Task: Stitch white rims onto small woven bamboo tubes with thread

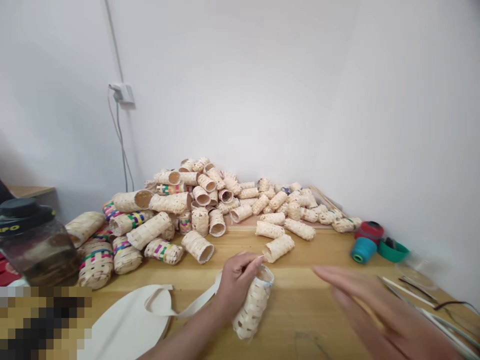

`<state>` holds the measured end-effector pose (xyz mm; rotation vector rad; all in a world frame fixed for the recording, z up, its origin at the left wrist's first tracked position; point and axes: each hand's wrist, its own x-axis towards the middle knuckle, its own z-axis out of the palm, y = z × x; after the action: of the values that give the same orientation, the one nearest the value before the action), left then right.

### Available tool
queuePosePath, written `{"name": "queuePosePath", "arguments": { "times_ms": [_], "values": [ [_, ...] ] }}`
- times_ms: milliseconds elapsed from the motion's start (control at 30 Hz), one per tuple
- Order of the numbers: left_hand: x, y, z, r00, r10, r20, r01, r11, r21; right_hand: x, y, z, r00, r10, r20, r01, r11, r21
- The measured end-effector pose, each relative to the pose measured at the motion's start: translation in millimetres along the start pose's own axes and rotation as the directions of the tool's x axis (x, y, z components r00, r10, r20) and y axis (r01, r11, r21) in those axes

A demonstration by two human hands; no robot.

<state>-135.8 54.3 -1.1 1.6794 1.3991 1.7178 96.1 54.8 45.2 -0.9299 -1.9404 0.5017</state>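
- Gripping a tilted woven cylinder (252,309) in the left hand (236,282), at six o'clock
- Right hand (378,310) spread wide, empty, at four o'clock
- Woven tubes (198,200) heaped at twelve o'clock

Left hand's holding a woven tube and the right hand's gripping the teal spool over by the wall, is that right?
Not quite: the head view shows the right hand open and holding nothing, well apart from the teal spool, which sits on the wooden table. The left hand does hold the woven tube.
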Motion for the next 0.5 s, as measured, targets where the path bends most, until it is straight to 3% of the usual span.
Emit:
{"name": "queuePosePath", "arguments": {
  "times_ms": [100,200,333,500],
  "values": [
    [-2,2,0.8,0.998,-0.008,0.060,0.013,0.996,-0.087,22,3,32,0.977,0.066,0.202,-0.079,0.995,0.057],
    [-3,2,1.5,0.990,0.027,0.135,-0.016,0.997,-0.082,36,7,61,0.946,0.112,0.304,-0.175,0.966,0.189],
    [-1,1,1.6,0.982,0.058,0.178,-0.044,0.996,-0.083,40,8,85,0.948,0.127,0.291,-0.247,0.872,0.423],
    [-2,-4,3.8,0.979,0.055,0.198,-0.024,0.987,-0.156,38,0,98,0.929,0.270,0.254,-0.370,0.684,0.629]
  ]
}}
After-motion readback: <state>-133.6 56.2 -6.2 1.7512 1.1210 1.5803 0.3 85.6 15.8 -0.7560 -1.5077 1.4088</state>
